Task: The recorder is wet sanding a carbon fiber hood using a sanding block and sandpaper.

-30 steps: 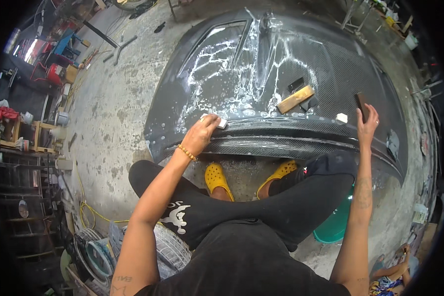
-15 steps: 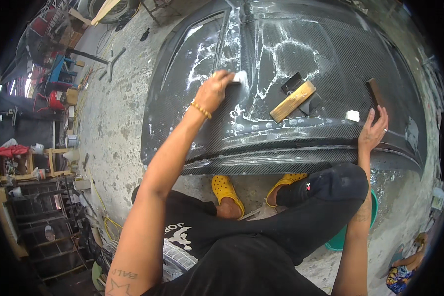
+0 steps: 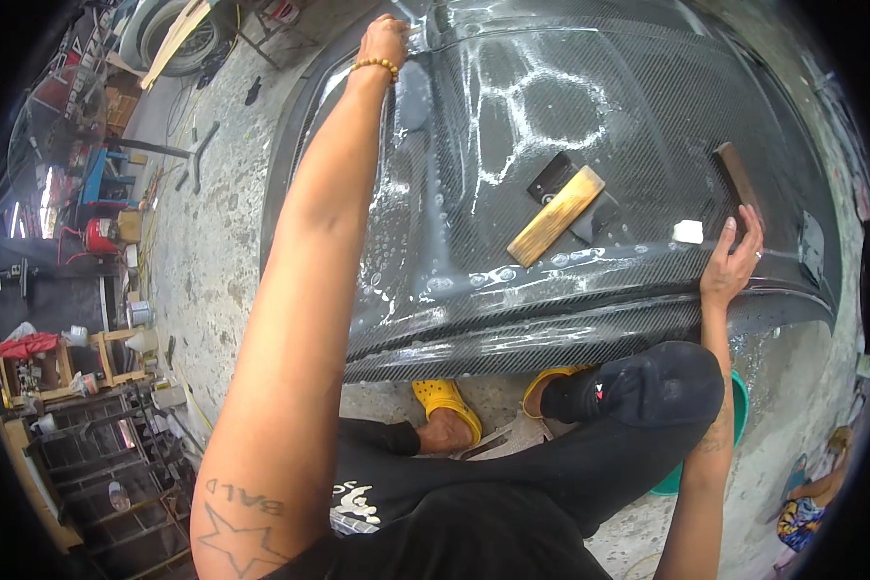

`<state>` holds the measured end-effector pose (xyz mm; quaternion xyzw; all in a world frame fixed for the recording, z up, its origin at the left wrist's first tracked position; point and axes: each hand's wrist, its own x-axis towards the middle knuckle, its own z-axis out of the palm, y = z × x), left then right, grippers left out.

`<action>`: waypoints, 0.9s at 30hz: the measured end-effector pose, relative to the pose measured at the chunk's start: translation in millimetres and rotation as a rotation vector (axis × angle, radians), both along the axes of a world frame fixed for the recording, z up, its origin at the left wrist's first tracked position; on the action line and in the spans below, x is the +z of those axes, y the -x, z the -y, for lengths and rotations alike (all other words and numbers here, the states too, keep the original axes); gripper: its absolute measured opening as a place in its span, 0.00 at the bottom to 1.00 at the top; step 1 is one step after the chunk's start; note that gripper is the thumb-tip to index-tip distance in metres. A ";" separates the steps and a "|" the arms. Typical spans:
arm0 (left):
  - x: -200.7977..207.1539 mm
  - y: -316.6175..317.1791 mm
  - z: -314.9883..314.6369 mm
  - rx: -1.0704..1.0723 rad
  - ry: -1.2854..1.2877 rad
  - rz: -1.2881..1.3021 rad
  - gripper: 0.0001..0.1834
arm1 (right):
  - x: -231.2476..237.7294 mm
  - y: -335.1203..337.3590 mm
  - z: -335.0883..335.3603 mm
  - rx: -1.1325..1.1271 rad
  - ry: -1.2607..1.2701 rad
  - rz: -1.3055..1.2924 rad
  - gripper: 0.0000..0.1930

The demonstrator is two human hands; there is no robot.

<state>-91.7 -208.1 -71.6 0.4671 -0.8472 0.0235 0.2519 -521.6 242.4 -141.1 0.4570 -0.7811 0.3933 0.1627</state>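
Note:
A large black panel with a carbon-fibre weave, shaped like a car hood (image 3: 662, 116), lies before me, wet with whitish suds. Stretched out to its far left part, my left hand (image 3: 385, 41) is closed; the small pale pad in its fingers barely shows at the fingertips. My right hand (image 3: 732, 259) lies open with fingers stretched on the panel's near right part, holding nothing. Just beyond its fingertips is a long dark block (image 3: 738, 180). A small white block (image 3: 688, 232) sits left of that hand. Mid-panel, a wooden block (image 3: 557, 215) rests across black sheets (image 3: 590, 220).
Yellow clogs (image 3: 447, 408) are on my feet by the panel's near edge. A green tub (image 3: 740, 406) is partly hidden behind my right leg. On the left stand a metal rack (image 3: 116, 454), a red tank (image 3: 101, 235) and a tyre (image 3: 169, 39). Another person's limb shows lower right.
My left hand has moved away from me and leftward across the panel, the arm now nearly straight. A smeared wet track shows along the panel's ridge. My right hand has stayed put.

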 end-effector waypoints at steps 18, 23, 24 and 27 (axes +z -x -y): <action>6.4 -65.0 -317.0 -0.295 -0.286 -0.102 0.15 | -6.4 29.5 -4.9 -0.022 0.027 -0.168 0.19; 22.9 -131.8 -438.8 -0.321 -0.399 -0.011 0.25 | -21.2 42.9 -1.7 -0.024 0.006 -0.151 0.22; 30.5 -145.9 -453.3 -0.303 -0.475 -0.002 0.24 | -22.0 42.6 -3.1 -0.022 0.007 -0.153 0.22; 65.5 -202.4 -479.0 -0.184 -0.698 0.097 0.21 | -20.2 38.2 -3.7 -0.062 -0.018 -0.135 0.23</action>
